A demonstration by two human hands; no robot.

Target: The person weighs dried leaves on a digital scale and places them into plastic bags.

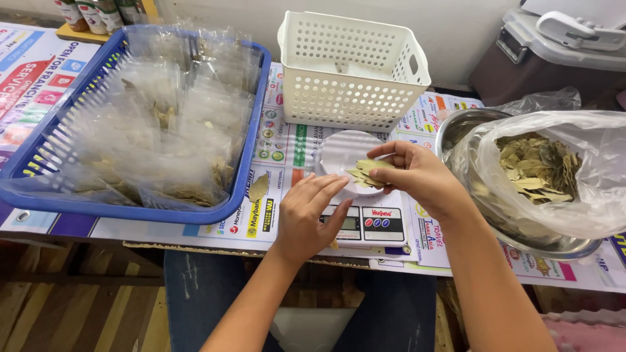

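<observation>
While the right hand (417, 175) pinches a few dried leaves (365, 172) over the white round pan (342, 153) of a small kitchen scale (365, 223), the left hand (308, 215) lies flat and open, fingers touching the pan's near edge. Steel bowl (456, 124) at right holds a clear bag of leaves (538, 166). Blue tray (244, 176) of filled packets (163, 124) at left; white basket (352, 68) behind.

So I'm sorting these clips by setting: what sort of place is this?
Likely a small home packing table: a scale with dried leaves, a blue tray of filled packets.
</observation>
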